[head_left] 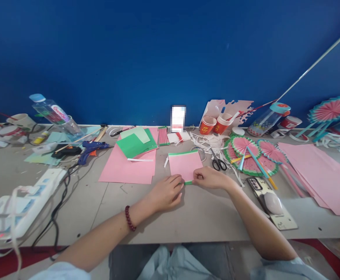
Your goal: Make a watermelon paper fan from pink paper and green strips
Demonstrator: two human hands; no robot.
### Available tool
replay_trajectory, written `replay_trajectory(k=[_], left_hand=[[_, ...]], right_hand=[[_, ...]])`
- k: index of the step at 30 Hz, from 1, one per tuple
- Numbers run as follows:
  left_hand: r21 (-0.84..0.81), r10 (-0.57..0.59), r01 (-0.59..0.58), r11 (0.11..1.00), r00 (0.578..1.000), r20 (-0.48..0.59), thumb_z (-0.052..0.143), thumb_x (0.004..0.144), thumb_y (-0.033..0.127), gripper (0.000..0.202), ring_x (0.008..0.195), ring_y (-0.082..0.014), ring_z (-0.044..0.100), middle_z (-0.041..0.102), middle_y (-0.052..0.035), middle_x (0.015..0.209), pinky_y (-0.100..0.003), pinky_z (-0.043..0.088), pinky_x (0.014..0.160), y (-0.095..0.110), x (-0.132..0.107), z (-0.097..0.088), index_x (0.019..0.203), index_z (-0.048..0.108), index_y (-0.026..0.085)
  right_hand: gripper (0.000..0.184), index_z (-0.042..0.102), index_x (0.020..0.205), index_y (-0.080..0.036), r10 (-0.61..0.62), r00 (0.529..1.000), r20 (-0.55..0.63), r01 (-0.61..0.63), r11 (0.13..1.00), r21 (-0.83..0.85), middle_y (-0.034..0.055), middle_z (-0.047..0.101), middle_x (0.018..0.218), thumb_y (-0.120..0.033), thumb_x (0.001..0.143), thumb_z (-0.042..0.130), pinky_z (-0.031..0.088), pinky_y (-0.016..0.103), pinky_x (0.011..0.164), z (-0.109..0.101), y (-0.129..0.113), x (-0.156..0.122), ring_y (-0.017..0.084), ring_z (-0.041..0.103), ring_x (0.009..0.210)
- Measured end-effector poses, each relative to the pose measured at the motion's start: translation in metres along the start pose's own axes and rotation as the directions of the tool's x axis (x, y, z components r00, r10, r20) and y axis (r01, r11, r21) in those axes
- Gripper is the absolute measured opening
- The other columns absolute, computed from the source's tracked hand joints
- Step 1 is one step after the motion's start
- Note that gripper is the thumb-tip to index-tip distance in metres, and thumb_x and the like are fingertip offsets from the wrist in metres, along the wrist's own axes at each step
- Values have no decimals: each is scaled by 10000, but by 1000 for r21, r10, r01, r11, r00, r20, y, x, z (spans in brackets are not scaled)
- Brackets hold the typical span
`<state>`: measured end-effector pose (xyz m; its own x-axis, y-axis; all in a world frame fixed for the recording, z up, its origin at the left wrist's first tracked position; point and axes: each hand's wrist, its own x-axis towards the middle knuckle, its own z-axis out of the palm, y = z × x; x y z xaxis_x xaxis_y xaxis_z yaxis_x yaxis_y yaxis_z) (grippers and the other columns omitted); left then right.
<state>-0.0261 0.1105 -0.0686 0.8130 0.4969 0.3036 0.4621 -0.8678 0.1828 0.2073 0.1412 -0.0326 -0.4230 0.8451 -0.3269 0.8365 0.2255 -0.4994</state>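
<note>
A small pink paper sheet [185, 164] with green strips along its far and near edges lies on the grey table [111, 210]. My left hand [166, 191] and my right hand [210, 178] both pinch the near green edge [188, 182], fingers pressed together, one on each side of it. A dark red bead bracelet [129, 218] circles my left wrist.
Larger pink and green sheets [133, 157] lie to the left, more pink sheets [318, 179] to the right. Black scissors [218, 163], watermelon paper fans [250, 154], a phone [270, 202], red paper cups [216, 124], a blue glue gun [92, 149] and a white power strip [21, 204] surround them.
</note>
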Motion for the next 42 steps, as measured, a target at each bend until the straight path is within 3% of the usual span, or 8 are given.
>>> replay_trajectory(k=[5,13,19,35,42], left_hand=[[1,0,0,1000,1000,-8,482,846,201,275,1185,-257,514,593,-129,1187,-367,463,984,-2,-2,5,1096,560,118],[28,-9,9,1000,1000,-11,468,842,185,271,1150,-261,542,614,-120,1147,-374,495,921,-2,-1,5,1090,567,136],[20,-10,10,1000,1000,-15,478,839,180,272,1136,-255,550,623,-121,1123,-369,497,910,-1,-1,3,1092,568,133],[14,0,1,1000,999,-40,496,823,158,269,1134,-252,548,625,-122,1093,-364,494,892,-3,-1,5,1083,564,133],[34,-29,27,999,998,51,505,839,221,313,1155,-259,502,598,-118,1133,-370,450,925,-1,-2,3,1138,540,134]], right_hand=[[268,571,647,-184,54,998,-27,-55,998,-15,-25,543,607,-423,765,600,285,228,536,0,4,2,111,455,575],[185,582,681,-188,65,998,-2,-65,997,-46,-14,553,635,-323,807,565,300,227,558,-3,3,1,118,468,604],[188,586,688,-198,116,993,-4,-116,987,-108,-5,582,666,-338,814,582,289,227,555,-2,0,1,121,481,609],[212,569,701,-204,113,993,-47,-120,973,-197,8,619,715,-374,828,571,279,225,550,8,7,3,129,518,639],[278,581,674,-199,191,978,-83,-206,949,-239,20,611,698,-448,796,604,254,235,525,5,5,3,141,535,640]])
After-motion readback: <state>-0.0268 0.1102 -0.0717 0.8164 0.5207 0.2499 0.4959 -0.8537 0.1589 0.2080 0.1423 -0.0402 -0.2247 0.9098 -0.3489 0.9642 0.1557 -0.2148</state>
